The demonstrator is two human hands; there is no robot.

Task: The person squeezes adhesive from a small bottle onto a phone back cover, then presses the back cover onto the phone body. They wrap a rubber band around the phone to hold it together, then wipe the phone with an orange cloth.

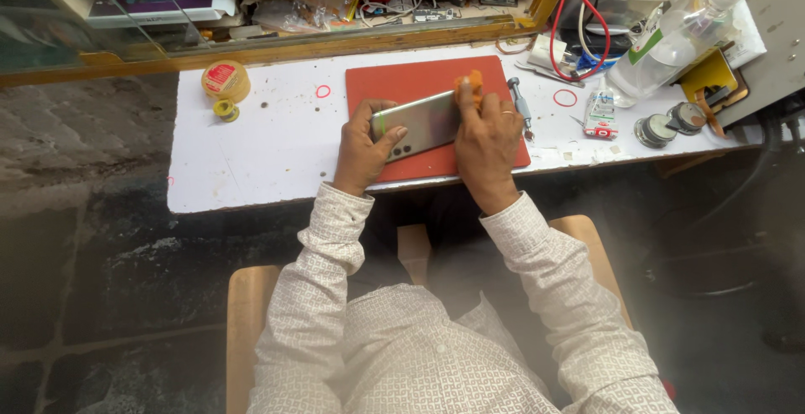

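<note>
Left hand (362,147) grips the phone (423,122); right hand (485,133) pinches what looks like an orange cloth (471,87) at its 2 o'clock corner: steady it and rub lightly.

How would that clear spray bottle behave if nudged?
The clear spray bottle lies tilted against clutter, so a nudge would probably roll or slide it. It looks like thin plastic, likely light and slightly squashy. Its smooth wall may be slippery.
</note>
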